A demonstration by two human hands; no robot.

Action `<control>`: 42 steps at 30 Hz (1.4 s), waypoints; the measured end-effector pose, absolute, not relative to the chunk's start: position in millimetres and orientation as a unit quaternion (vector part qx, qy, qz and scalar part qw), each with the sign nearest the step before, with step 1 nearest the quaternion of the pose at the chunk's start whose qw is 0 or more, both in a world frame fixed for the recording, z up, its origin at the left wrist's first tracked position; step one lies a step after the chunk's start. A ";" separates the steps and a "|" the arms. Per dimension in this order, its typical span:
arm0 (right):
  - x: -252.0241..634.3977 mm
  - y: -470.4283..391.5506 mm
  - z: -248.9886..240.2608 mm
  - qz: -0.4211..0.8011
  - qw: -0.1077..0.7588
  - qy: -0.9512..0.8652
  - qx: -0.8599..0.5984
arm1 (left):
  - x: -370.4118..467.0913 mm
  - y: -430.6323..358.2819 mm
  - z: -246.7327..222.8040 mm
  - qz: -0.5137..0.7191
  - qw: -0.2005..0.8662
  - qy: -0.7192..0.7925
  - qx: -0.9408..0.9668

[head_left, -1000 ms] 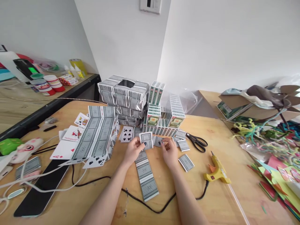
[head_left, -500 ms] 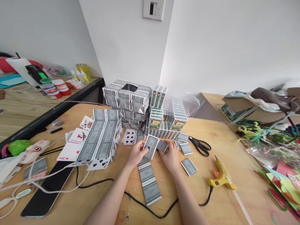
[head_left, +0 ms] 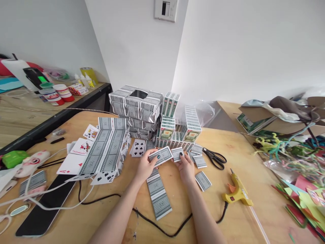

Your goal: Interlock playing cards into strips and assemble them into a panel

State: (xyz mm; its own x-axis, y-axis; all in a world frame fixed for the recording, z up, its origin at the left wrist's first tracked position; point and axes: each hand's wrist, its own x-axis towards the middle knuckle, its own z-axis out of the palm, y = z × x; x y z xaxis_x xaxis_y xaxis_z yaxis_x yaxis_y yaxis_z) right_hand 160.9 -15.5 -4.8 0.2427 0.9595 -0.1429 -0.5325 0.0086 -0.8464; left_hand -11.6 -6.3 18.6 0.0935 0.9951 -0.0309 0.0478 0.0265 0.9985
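Note:
Between thumb and fingers, my left hand point(head_left: 145, 166) pinches a playing card point(head_left: 162, 156), its patterned grey-green back facing up. My right hand point(head_left: 186, 168) grips a smaller folded card piece point(head_left: 177, 154), the thumb on top. The two pieces lie end to end in the air, close together. Under and in front of my left hand, a strip of joined cards point(head_left: 158, 193) rests on the table. More small card pieces point(head_left: 203, 180) lie right of my right hand. Behind my hands stand a box-like card structure point(head_left: 137, 105) and stacked card packs point(head_left: 191, 127).
Black scissors point(head_left: 214, 158) and a yellow glue gun point(head_left: 237, 193) lie to the right, its cord crossing the front. A long folded card panel point(head_left: 109, 145) and a black phone point(head_left: 45, 206) are on the left. Coloured paper scraps point(head_left: 304, 200) cover the right edge.
My left hand has turned its card from upright to nearly level. My right hand has turned over, bringing its small card piece level beside it.

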 end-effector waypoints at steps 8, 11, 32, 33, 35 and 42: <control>161.1 -16.1 -3.4 0.590 0.668 -0.208 -0.403 | -11.3 -6.3 17.9 0.462 0.508 0.495 0.531; 161.1 -15.7 -4.4 0.589 0.665 -0.213 -0.406 | -11.3 -6.3 18.1 0.451 0.509 0.492 0.543; 149.3 -23.1 -1.2 0.588 0.588 -0.352 -0.431 | -20.3 -3.7 16.4 0.439 0.399 0.489 0.640; 148.9 -23.8 -0.3 0.588 0.580 -0.360 -0.433 | -20.5 -3.6 17.1 0.442 0.377 0.484 0.655; 147.9 -25.0 1.8 0.586 0.566 -0.377 -0.440 | -20.3 -3.5 18.1 0.445 0.345 0.476 0.676; 145.5 -27.8 5.7 0.583 0.527 -0.418 -0.455 | -17.4 -3.7 15.6 0.455 0.294 0.489 0.684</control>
